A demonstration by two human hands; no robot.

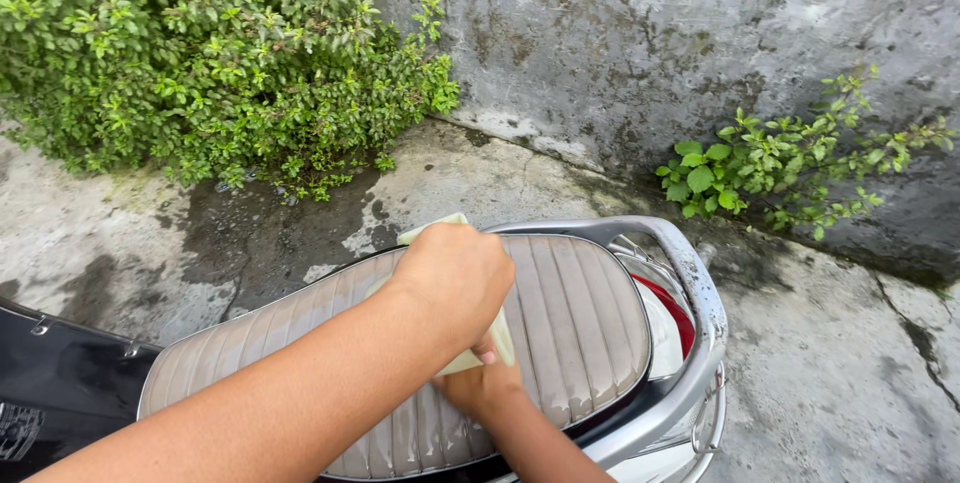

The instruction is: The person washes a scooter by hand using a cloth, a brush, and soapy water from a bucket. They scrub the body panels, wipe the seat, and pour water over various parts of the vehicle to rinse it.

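Pale yellow-green cloth (480, 343), folded, lies on the ribbed beige scooter seat (570, 323), mostly hidden under the hands. Left hand (455, 278) is a closed fist gripping the cloth's upper part, forearm crossing the seat from lower left. Right hand (483, 383) sits just below it, fingers pinched on the cloth's lower edge; the two hands touch. Silver grab rail (690, 273) curves round the seat's rear, red tail light (672, 308) beneath it. Black body panel (60, 373) at left. Wet cracked concrete floor (830, 363), stained wall (650, 33), leafy bush (200, 63) upper left, small weed (780, 163) right.
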